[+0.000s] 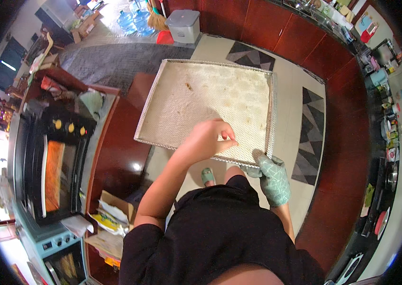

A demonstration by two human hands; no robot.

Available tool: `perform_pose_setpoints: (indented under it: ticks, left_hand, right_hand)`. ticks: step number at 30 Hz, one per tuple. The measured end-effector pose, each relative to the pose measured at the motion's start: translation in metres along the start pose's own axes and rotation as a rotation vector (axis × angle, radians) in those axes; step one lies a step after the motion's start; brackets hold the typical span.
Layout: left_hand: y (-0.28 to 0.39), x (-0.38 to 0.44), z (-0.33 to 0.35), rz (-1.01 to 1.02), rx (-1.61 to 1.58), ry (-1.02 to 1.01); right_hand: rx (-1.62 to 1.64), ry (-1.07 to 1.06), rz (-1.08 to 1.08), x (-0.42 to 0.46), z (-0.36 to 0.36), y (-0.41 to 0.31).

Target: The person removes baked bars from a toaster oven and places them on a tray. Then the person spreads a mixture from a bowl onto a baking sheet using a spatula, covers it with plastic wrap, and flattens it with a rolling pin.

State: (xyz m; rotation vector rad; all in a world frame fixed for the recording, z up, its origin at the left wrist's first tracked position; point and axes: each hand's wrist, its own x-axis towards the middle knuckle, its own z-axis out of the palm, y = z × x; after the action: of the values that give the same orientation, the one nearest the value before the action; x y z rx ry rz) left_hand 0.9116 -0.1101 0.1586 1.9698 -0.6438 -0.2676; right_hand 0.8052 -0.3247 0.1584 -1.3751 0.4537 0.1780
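A square perforated metal tray (201,99) with a raised rim is held out in front of me at waist height. Its base has a pale, dotted surface with a few small brown crumbs. My right hand (275,178), inside a green patterned oven mitt, grips the tray's near right corner. Over the near part of the tray is my bare left hand (211,139), slightly blurred, with thumb and fingertips brought close together. A tiny yellowish bit may lie at the thumb tip; whether it is pinched cannot be made out.
At left a black oven (62,160) with yellow knobs stands on a reddish wooden cabinet, near a light blue cooker (62,245). An opened cardboard box (126,210) is below. A lidded grey bin (184,28) and a broom are ahead. Dark red cabinets (343,142) curve along the right.
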Motion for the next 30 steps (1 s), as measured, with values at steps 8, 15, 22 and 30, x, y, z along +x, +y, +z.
perform_pose_setpoints:
  ticks: [8,15,22,30]
  left_hand:
    - [0.066,0.075,-0.148,0.700,-0.838,-0.031]
    - [0.042,0.190,-0.225,1.130,-0.762,0.233]
    - [-0.023,0.231,-0.316,1.064,-0.618,0.422]
    - [-0.233,0.217,-0.519,-0.492,0.372,1.250]
  right_hand:
    - [-0.034,-0.093,-0.170,0.177,0.078,-0.056]
    - [0.014,-0.538,-0.008,0.373,0.149,-0.155]
    - [-0.476,-0.695,-0.440,0.499,0.263,-0.206]
    - [-0.358,-0.759,-0.152,0.621,0.424,-0.210]
